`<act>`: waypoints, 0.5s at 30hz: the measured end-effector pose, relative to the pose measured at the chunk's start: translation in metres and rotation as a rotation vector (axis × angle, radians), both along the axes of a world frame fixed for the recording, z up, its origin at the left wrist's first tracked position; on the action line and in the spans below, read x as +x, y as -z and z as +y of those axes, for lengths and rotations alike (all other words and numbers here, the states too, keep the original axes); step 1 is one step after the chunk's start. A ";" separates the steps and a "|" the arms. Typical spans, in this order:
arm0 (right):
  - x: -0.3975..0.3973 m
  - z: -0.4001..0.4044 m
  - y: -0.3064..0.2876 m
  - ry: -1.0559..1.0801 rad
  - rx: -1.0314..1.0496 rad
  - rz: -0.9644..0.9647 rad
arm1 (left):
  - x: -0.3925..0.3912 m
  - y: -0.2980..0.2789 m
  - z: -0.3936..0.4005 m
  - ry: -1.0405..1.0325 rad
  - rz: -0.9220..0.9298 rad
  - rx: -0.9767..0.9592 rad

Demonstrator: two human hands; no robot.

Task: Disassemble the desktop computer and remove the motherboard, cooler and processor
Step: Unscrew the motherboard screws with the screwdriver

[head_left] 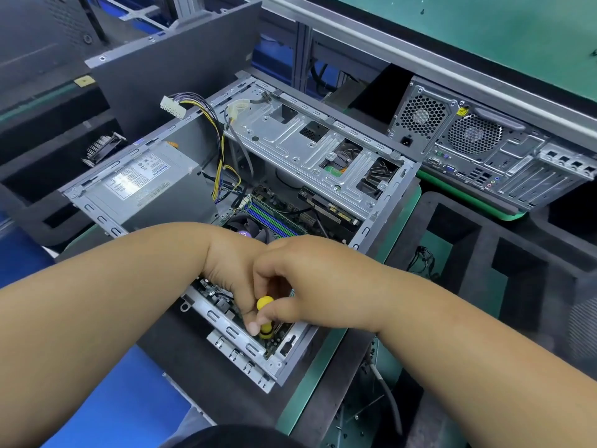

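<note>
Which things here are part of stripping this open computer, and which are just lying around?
In the job:
- open grey metal computer case
- green motherboard inside it
- yellow-handled screwdriver, gripped by both the left hand and right hand
- grey boxy power supply

Lying about:
- second grey computer tower, on its side
- black foam tray

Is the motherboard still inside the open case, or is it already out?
Inside: the motherboard lies within the case, under both hands.

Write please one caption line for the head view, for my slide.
Both hands, left hand and right hand, grip a yellow-handled screwdriver over the motherboard in the open computer case.
</note>
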State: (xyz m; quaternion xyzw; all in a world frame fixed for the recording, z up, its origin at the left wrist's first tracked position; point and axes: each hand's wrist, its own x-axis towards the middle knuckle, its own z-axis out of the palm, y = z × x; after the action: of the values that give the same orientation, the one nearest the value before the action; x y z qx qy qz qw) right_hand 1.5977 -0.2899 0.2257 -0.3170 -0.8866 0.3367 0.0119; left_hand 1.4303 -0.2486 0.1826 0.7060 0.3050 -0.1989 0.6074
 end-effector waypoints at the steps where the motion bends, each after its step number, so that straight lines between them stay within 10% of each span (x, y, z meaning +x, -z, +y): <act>1: 0.000 0.000 0.000 0.001 0.017 -0.019 | 0.000 0.000 0.000 -0.002 -0.015 -0.005; 15: 0.008 0.009 -0.006 -0.107 -0.082 -0.020 | 0.002 0.004 0.000 -0.056 0.035 0.123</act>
State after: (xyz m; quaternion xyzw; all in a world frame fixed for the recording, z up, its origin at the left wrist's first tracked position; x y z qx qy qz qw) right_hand 1.6059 -0.2808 0.2318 -0.2726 -0.8878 0.3697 -0.0281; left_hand 1.4318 -0.2482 0.1790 0.7296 0.3467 -0.1752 0.5628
